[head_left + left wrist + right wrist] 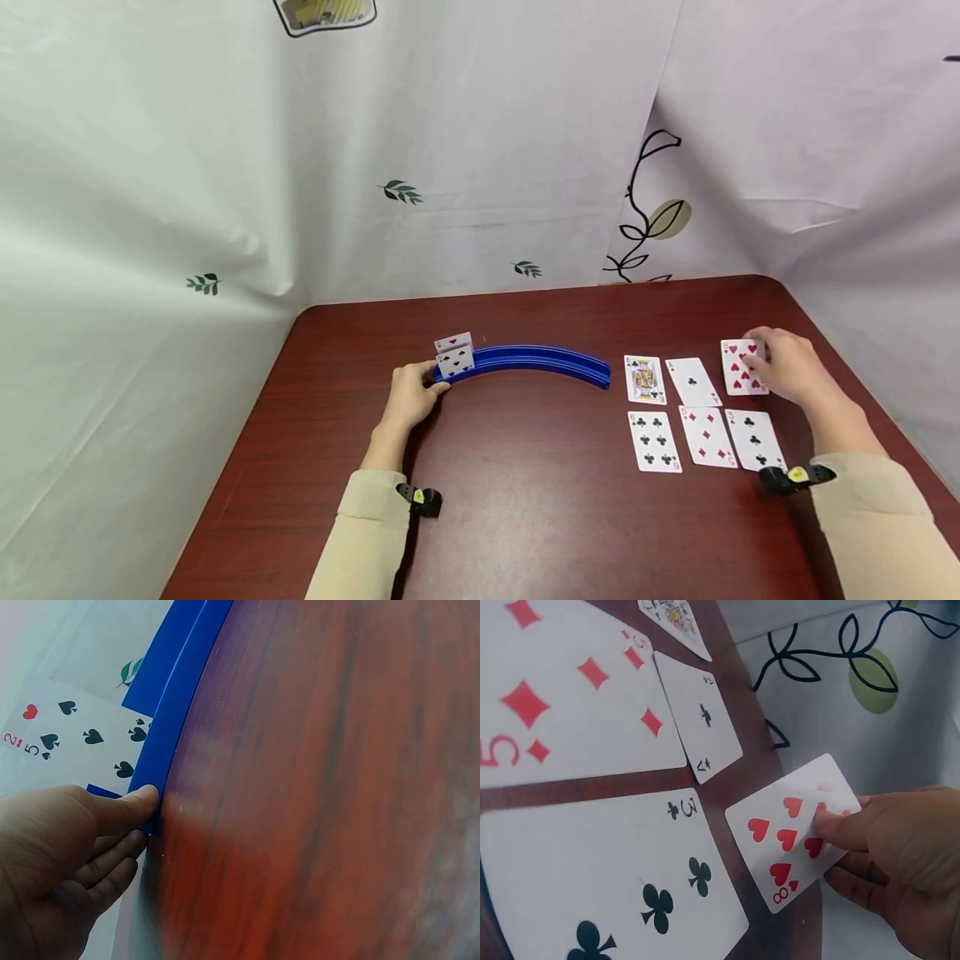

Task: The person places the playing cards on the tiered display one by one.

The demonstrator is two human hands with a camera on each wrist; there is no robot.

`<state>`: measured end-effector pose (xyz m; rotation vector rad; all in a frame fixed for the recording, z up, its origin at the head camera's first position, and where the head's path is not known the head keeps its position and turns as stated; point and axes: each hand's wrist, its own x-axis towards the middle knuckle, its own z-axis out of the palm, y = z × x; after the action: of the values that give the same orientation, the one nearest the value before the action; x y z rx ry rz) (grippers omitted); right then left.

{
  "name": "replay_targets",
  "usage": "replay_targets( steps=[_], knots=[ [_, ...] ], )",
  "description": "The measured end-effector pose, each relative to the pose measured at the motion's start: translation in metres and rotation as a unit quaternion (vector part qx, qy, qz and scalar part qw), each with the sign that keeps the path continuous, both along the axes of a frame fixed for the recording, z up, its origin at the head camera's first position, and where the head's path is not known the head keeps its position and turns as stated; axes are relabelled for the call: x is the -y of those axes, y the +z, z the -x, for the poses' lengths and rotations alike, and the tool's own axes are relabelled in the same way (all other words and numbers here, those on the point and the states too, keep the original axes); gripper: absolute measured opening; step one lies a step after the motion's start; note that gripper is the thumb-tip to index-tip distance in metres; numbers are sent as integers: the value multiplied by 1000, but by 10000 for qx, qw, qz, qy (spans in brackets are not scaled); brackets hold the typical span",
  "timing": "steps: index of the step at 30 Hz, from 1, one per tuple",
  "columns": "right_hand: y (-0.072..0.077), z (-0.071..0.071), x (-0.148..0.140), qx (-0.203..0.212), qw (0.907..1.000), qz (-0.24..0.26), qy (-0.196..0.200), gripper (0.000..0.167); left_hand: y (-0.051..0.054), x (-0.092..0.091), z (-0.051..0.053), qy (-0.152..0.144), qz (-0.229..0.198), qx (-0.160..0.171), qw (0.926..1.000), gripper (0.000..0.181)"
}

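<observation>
Head view bright; pale sheen on tabletop; wrist views dimmer, hazy.

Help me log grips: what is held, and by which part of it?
The right fingers pinch the 8 of hearts near its right edge; the left fingers pinch the rack at its left end.

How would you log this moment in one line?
left fingers: hold rack; right fingers: pinch eight of hearts; rack: two cards; table: five other cards

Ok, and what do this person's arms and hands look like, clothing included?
The left sleeve and right sleeve are plain pale beige. A black left wrist device and right wrist device sit at the cuffs, each with a yellow mark. The left hand and right hand are gloveless.
</observation>
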<state>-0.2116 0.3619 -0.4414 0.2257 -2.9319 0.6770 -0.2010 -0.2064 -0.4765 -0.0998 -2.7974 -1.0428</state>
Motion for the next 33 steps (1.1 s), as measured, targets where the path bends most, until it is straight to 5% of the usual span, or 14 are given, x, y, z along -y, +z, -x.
replay_targets(
  steps=[17,33],
  knots=[
    [12,-4,16,-943,9939,405,-400,19,2,0,-1,-34,-8,-21,10000,37],
    [19,1,38,-1573,9854,639,-106,19,2,1,0,15,30,42,10000,40]
  ],
)
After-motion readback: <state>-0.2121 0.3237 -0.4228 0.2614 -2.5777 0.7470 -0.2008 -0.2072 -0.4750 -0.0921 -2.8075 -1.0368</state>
